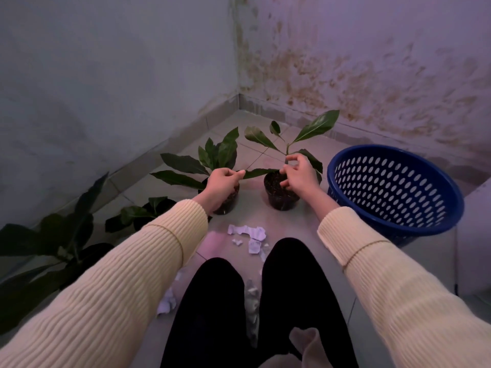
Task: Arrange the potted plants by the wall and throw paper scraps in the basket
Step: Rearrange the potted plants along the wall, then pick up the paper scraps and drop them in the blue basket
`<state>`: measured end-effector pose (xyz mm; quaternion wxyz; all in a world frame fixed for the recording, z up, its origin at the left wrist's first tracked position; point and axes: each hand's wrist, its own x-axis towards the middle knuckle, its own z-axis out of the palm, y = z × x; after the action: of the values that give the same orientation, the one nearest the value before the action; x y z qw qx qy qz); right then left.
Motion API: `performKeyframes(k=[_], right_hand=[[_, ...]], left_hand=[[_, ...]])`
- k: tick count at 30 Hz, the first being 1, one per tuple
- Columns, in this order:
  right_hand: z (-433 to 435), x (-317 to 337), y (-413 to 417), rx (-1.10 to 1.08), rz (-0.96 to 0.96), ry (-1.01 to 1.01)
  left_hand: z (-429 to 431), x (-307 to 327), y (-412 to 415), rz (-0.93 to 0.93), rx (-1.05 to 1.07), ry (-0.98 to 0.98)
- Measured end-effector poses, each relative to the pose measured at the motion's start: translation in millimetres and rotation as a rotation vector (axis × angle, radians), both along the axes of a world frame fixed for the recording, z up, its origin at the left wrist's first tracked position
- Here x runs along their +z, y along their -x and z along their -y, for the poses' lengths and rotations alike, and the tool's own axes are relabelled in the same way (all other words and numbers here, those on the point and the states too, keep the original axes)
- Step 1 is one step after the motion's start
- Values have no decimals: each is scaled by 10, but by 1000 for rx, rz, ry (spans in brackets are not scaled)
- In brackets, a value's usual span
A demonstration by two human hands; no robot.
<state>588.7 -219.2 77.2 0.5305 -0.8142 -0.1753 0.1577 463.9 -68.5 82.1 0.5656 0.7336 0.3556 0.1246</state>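
Four potted plants stand on the tiled floor. Two dark pots (pixel 87 256) (pixel 156 208) sit along the left wall. My left hand (pixel 224 181) covers the third pot (pixel 228 205), its fingers pinched on the tip of a long leaf (pixel 261 171). That leaf belongs to the fourth plant, whose black pot (pixel 281 197) stands out in the middle. My right hand (pixel 300 179) hovers over this pot with fingers spread around the stem, touching the rim. The blue perforated basket (pixel 396 187) lies tilted to the right. Torn paper scraps (pixel 249 235) lie before my knees.
More paper scraps lie by my left leg (pixel 167 304) and between my legs (pixel 252 293). The two walls meet in a corner (pixel 239 102) behind the plants. The right wall is stained. A pale ledge (pixel 475 235) rises right of the basket.
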Motion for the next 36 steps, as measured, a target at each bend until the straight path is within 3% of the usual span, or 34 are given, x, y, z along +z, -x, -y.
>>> performKeyframes(k=[11, 20, 27, 36], right_hand=[[110, -615, 94, -115, -176, 71], [486, -1551, 197, -261, -475, 340], [575, -2116, 344, -162, -591, 497], [637, -2420, 496, -125, -740, 644]], left_hand=[[-61, -558, -85, -104, -121, 66], [-133, -1307, -271, -297, -217, 111], [-187, -1769, -379, -588, -501, -241], [-204, -2180, -488, -773, -675, -363]])
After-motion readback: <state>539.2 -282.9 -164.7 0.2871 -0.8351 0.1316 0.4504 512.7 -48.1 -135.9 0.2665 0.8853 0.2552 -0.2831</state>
